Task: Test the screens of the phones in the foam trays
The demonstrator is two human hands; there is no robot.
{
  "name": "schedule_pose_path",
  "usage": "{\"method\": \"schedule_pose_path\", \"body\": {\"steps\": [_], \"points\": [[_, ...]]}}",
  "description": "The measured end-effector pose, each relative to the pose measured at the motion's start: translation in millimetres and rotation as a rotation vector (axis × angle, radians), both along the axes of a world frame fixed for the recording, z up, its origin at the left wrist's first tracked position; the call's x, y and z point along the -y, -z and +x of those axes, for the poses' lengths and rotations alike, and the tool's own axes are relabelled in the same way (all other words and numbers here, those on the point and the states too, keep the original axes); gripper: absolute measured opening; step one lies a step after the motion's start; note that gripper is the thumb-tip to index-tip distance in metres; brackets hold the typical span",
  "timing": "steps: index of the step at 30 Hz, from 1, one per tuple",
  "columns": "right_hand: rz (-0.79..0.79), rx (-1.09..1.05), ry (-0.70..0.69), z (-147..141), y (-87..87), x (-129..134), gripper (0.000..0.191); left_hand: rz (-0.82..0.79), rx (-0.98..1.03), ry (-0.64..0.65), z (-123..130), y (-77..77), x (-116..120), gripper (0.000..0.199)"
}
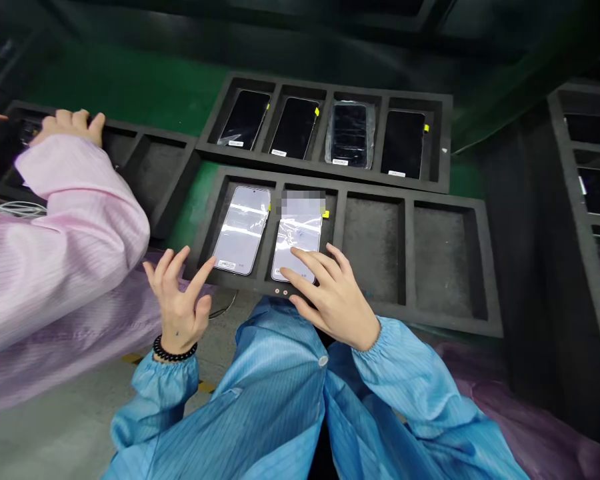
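Two phones with lit pale screens lie in the left two compartments of the near black foam tray (450, 320). Over the lower part of the second phone (300, 230) is my right hand (333, 293), fingers spread, with fingertips at its screen; it holds nothing. My left hand (180, 303), with a black beaded bracelet at the wrist, is open and empty. Its index fingertip is by the lower left corner of the first phone (240, 230). Yellow tabs stick out at the right edges of both phones.
Behind, another foam tray (325, 168) holds several dark phones, one in a clear wrapping (350, 133). At left, a person's pink sleeve (80, 200) reaches over a further tray (165, 177). More dark devices sit in a rack (583, 220) at right.
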State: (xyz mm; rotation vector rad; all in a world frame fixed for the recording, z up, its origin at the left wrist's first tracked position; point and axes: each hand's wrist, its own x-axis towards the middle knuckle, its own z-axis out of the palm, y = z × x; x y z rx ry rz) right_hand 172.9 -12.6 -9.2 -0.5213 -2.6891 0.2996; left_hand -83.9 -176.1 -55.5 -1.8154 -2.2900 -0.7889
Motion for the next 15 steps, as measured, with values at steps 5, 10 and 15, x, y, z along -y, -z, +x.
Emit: {"method": "schedule_pose_path", "body": {"steps": [5,10,15], "points": [[0.009,0.083,-0.005,-2.7,-0.2,0.7,0.034,-0.050,0.034,0.007,-2.4,0.2,-2.8,0.062],[0.007,0.126,-0.003,-4.1,-1.6,1.5,0.038,-0.057,0.046,0.033,-3.5,-0.4,-4.4,0.062],[0.011,0.151,-0.013,-4.7,-2.7,1.9,0.039,-0.042,0.036,0.046,-3.1,-1.4,-6.3,0.060]]}}
